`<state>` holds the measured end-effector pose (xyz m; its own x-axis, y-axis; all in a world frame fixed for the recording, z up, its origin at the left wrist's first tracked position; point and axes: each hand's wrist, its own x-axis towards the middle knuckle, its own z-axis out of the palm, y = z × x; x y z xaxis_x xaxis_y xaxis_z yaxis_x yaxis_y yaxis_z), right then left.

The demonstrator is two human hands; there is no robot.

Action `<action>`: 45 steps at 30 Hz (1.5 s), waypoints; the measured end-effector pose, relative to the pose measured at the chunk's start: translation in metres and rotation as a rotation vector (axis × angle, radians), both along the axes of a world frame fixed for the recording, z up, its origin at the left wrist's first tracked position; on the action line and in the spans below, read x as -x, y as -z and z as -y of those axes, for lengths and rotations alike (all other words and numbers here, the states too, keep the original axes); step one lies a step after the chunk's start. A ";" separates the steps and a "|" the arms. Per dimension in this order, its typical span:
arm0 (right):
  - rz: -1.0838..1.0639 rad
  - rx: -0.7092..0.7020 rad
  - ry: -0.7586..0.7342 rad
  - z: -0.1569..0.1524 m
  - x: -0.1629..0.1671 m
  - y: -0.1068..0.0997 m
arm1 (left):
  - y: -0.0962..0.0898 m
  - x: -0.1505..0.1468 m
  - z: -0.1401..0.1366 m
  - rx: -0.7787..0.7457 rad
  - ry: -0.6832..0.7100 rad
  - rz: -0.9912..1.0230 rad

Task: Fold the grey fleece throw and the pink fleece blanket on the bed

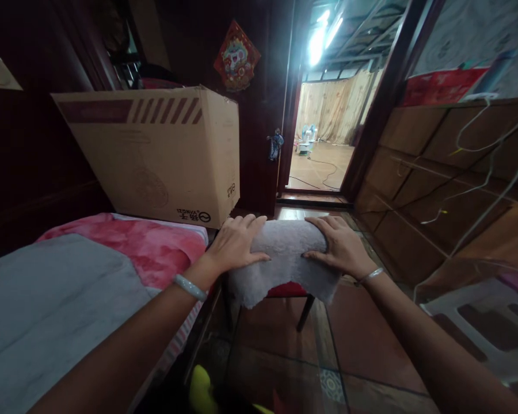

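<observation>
A fluffy grey-white cloth [285, 253] spreads between my two hands at the middle of the head view, its lower edge hanging uneven. My left hand [237, 244] grips its left side, thumb across the front and fingers over the top edge. On the opposite side my right hand [339, 244] holds it in the same way. Below and behind the cloth shows part of a red seat [288, 290] with dark legs. Most of that seat is hidden, and I cannot tell whether the cloth rests on it.
At left is a bed with a grey and pink blanket [60, 287]; a big cardboard box [155, 155] stands beyond it. An open doorway [323, 132] lies ahead, with a fan [307, 137] in the far room. Loose cables hang before brown tiles at right, above a white plastic rack [492, 328].
</observation>
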<state>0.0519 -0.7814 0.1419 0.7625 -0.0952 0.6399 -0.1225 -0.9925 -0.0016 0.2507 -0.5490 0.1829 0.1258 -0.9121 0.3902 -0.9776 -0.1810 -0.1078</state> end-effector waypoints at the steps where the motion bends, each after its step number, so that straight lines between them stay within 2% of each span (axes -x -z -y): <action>1: -0.005 -0.003 -0.004 0.000 0.000 0.000 | 0.004 0.001 -0.003 0.034 -0.021 0.038; 3: -0.012 -0.007 -0.017 0.000 0.000 0.002 | 0.012 0.004 -0.006 0.067 -0.088 0.103; 6: 0.020 -0.002 -0.011 -0.001 -0.001 0.004 | 0.017 0.003 -0.007 0.033 -0.131 0.142; 9: 0.052 0.005 0.005 -0.004 -0.002 0.007 | 0.016 -0.007 -0.006 -0.003 -0.063 0.159; 15: 0.044 0.001 0.014 -0.012 -0.010 0.005 | 0.013 -0.027 -0.008 0.017 -0.001 0.183; 23: -0.011 -0.026 0.018 -0.012 -0.009 0.001 | 0.015 -0.033 -0.010 0.024 0.047 0.144; 30: 0.004 -0.015 0.033 -0.024 -0.002 0.004 | 0.005 -0.038 -0.011 -0.042 0.089 0.045; 33: -0.033 -0.019 0.003 -0.022 0.000 0.001 | 0.004 -0.038 -0.014 -0.046 0.100 0.000; 38: -0.077 -0.055 -0.007 -0.005 0.010 0.001 | 0.010 -0.027 -0.023 0.124 0.101 -0.030; 42: -0.095 -0.064 0.013 0.008 0.023 0.004 | 0.011 -0.017 -0.019 0.043 0.032 -0.040; 45: -0.093 0.019 0.045 -0.001 0.025 -0.005 | 0.006 -0.016 -0.014 -0.008 0.054 -0.042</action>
<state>0.0270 -0.7809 0.1471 0.8138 -0.1188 0.5689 -0.1653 -0.9858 0.0305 0.2663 -0.5350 0.1764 0.0925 -0.9212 0.3780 -0.9896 -0.1270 -0.0673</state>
